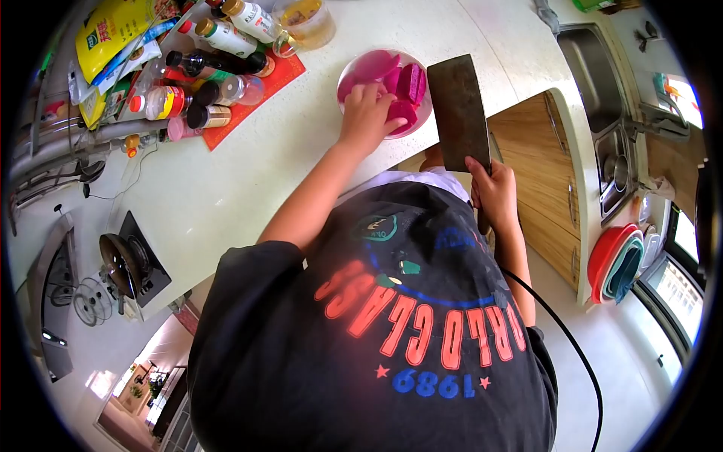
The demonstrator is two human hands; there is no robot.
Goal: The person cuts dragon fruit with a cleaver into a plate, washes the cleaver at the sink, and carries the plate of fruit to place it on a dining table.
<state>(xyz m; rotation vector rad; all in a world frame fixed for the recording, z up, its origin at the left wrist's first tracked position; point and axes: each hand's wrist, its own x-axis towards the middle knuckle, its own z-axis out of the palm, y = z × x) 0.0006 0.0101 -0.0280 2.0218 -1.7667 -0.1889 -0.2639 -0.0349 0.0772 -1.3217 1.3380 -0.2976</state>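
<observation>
My left hand reaches into a pale bowl on the counter. Its fingers and thumb close round a bright magenta chunk of food, whose kind I cannot make out for certain. More magenta pieces lie in the bowl, some smooth and rounded, others with flat cut faces. In my right hand is a cleaver, gripped by its handle. Its broad dark blade points away from me, just right of the bowl and near the counter's front edge.
Sauce bottles and jars crowd a red mat at the back left, beside a clear jug. A pan sits on the stove at left. Right are wooden cabinets, a sink and stacked basins. A black cable hangs at my right side.
</observation>
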